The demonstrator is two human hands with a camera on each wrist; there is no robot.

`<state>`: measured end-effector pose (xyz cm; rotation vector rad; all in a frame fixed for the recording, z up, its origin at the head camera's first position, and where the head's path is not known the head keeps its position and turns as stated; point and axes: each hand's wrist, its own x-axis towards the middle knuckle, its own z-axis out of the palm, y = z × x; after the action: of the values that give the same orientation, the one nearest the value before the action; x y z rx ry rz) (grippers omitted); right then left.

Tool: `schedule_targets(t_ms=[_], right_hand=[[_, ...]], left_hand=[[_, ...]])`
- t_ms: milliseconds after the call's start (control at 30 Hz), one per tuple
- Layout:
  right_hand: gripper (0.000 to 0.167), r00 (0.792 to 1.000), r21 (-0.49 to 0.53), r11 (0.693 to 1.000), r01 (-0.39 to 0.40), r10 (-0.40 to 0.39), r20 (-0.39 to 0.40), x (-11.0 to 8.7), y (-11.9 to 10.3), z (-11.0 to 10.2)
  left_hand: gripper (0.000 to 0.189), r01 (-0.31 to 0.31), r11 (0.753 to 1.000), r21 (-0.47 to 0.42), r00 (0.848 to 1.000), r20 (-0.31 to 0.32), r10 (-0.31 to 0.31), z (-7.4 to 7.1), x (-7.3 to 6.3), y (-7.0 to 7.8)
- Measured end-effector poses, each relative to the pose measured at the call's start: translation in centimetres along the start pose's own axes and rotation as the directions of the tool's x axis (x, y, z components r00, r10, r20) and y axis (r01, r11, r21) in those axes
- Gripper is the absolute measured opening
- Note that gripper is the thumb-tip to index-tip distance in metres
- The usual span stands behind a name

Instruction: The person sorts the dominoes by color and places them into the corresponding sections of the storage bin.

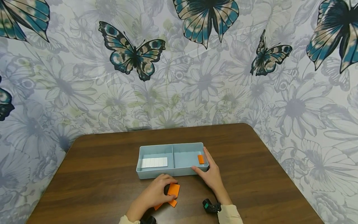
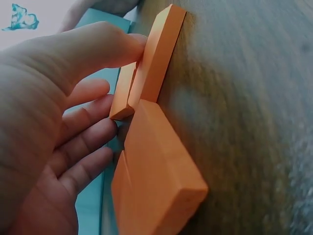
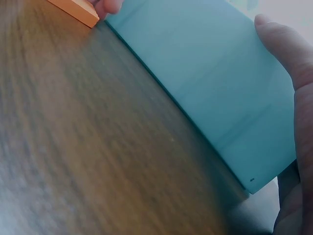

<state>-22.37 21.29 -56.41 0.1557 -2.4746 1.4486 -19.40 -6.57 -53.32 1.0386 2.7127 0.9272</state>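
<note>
My left hand is at the front of the light blue box, its thumb and fingers pinching a flat orange block. More orange blocks lie under and beside it on the table, partly hidden by the hand in the head view. With thumb at the front rim and fingers along the end wall, my right hand grips the right end of the two-compartment box. A single orange block lies in its right compartment. Several white blocks form a row in the left one.
The brown wooden table ends at the back against a wall covering printed with butterflies and flowers. A black wrist device sits at the right sleeve.
</note>
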Motion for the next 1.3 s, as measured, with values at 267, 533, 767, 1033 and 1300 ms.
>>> schedule_targets(t_ms=[267,533,767,1033,1300], right_hand=[[0.097,1.0,0.003,1.0,0.01,-0.01,-0.002,0.03,0.08,0.01],[0.097,1.0,0.011,1.0,-0.008,0.008,0.005,0.04,0.02,-0.03],[0.097,1.0,0.006,1.0,-0.001,0.001,-0.006,0.04,0.11,0.08],[0.096,1.0,0.009,1.0,0.008,-0.008,-0.006,0.09,0.22,0.15],[0.096,1.0,0.008,1.0,0.007,-0.007,0.003,0.12,0.14,0.07]], left_hand=[[0.044,-0.002,1.0,0.019,1.0,0.018,0.001,-0.02,0.36,0.16],[0.039,0.003,0.999,0.038,1.0,0.026,-0.004,-0.04,0.47,0.43],[0.037,-0.013,0.999,0.041,1.0,0.004,0.013,0.2,0.46,0.32],[0.04,-0.014,0.998,0.062,1.0,-0.016,0.015,0.49,0.37,0.32],[0.04,-0.019,0.997,0.073,0.998,-0.058,0.023,0.74,0.15,0.28]])
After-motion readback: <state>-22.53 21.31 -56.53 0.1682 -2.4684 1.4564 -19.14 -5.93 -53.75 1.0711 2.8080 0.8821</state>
